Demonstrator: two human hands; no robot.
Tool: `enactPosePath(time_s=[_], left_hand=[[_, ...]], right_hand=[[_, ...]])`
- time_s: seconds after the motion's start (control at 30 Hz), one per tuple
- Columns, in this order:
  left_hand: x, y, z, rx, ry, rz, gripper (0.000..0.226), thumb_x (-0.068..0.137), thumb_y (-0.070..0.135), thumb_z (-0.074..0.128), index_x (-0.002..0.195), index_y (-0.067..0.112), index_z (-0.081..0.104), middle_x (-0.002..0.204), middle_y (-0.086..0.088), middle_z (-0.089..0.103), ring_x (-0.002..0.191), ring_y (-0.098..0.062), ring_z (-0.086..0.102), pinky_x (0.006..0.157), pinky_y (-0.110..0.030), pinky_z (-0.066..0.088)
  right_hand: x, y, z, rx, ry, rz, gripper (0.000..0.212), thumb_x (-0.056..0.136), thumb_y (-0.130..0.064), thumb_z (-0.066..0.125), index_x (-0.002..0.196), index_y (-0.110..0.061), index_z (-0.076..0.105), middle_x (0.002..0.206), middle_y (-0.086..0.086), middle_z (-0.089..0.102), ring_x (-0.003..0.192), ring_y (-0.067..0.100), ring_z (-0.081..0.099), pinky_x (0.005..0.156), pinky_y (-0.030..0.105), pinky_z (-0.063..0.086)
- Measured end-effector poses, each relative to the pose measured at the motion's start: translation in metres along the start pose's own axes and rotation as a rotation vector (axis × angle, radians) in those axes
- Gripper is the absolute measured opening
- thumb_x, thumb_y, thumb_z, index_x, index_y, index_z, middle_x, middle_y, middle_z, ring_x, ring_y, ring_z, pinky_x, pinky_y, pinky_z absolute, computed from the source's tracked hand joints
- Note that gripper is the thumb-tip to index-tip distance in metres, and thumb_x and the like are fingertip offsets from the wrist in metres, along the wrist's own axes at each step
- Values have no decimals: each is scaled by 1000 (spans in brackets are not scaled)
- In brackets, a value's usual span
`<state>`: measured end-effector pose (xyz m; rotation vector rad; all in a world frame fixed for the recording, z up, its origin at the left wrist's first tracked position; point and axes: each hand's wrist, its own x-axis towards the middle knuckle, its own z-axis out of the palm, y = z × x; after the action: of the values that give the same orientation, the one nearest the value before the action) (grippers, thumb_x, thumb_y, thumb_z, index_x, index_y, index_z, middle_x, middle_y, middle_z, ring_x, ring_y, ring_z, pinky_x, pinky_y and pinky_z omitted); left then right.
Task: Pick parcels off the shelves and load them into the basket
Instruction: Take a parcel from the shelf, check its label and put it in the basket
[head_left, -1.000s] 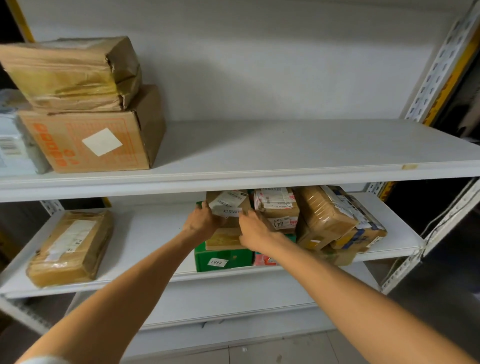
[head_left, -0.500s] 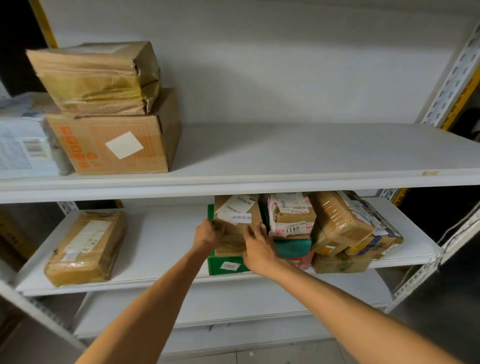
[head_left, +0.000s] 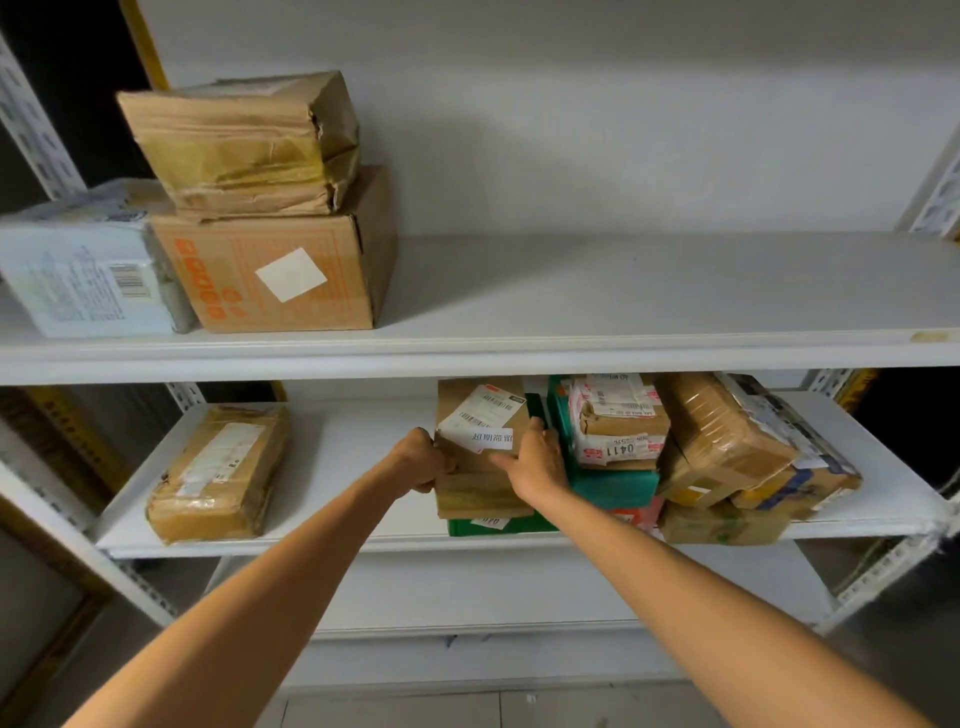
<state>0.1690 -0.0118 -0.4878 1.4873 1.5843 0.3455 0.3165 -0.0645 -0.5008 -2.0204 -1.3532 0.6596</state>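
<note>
On the lower shelf (head_left: 363, 467), I am holding the brown parcel (head_left: 480, 493) with both hands: my left hand (head_left: 421, 457) is curling round its left edge, my right hand (head_left: 537, 457) is clamping its right edge. It is sitting nearer to me than a moment ago, sliding off the green box (head_left: 519, 525), so it is nearly free. I am counting three parcels (head_left: 270, 275) on the top shelf (head_left: 623, 291) and one lone parcel (head_left: 221, 473) lower left. No basket is showing.
</note>
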Motion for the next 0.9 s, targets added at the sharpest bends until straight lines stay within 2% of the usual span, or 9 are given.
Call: enactPosePath(time_s=[0.1, 0.17, 0.23, 0.33, 0.4, 0.53, 0.7, 0.83, 0.9], left_hand=[[6, 2, 1, -43, -46, 37, 35, 89, 13, 63, 117, 13, 42, 104, -10, 58, 96, -26, 57, 75, -38, 50], [13, -3, 5, -121, -22, 61, 46, 87, 18, 68, 125, 14, 41, 112, -11, 60, 103, -29, 60, 80, -46, 55], [20, -5, 7, -207, 2, 60, 63, 85, 12, 69, 138, 13, 35, 120, -15, 58, 105, -32, 61, 81, -51, 56], [27, -6, 8, -249, -4, 44, 76, 85, 2, 65, 147, 16, 25, 127, -15, 56, 108, -34, 59, 78, -50, 56], [28, -6, 8, -278, -20, 20, 84, 85, -2, 63, 151, 23, 18, 121, -11, 58, 101, -32, 59, 76, -50, 54], [28, -7, 9, -325, -41, -4, 85, 86, -6, 59, 151, 30, 17, 96, -8, 60, 91, -33, 58, 79, -62, 51], [21, -10, 10, -363, -43, 13, 86, 86, -9, 55, 151, 33, 17, 105, -5, 57, 102, -38, 60, 80, -65, 50], [14, -17, 13, -432, -44, 45, 87, 84, -15, 51, 148, 35, 22, 105, -2, 59, 99, -33, 60, 82, -59, 53], [12, -21, 14, -453, -41, 74, 88, 82, -19, 50, 148, 33, 23, 104, -1, 60, 98, -30, 61, 78, -54, 55]], right_hand=[[13, 0, -7, 104, -74, 45, 67, 77, -10, 79, 132, -6, 41, 133, 11, 53, 123, 25, 52, 86, 22, 42], [23, -2, -14, 145, -157, 70, 72, 71, -5, 81, 132, -7, 43, 132, 9, 56, 124, 24, 52, 91, 24, 43], [29, -1, -18, 225, -220, 117, 77, 68, -2, 83, 135, -10, 45, 132, 8, 57, 126, 24, 50, 101, 32, 43], [34, 8, -15, 326, -265, 181, 88, 67, 0, 83, 142, -15, 41, 134, 5, 56, 129, 23, 46, 106, 36, 39], [36, 13, -11, 352, -267, 189, 98, 64, -2, 85, 147, -18, 35, 135, 4, 55, 130, 23, 46, 107, 36, 39], [36, 14, -9, 394, -254, 198, 110, 66, 0, 83, 154, -19, 20, 144, 4, 46, 135, 24, 40, 109, 36, 34], [30, 14, -7, 385, -234, 177, 110, 68, 1, 82, 154, -21, 17, 146, 4, 43, 135, 24, 39, 109, 36, 37], [21, 18, -11, 371, -227, 145, 103, 69, 3, 81, 152, -19, 24, 143, 4, 46, 133, 24, 42, 107, 34, 38], [17, 22, -9, 385, -201, 148, 106, 68, 3, 82, 152, -19, 22, 143, 4, 47, 133, 24, 43, 109, 35, 38]])
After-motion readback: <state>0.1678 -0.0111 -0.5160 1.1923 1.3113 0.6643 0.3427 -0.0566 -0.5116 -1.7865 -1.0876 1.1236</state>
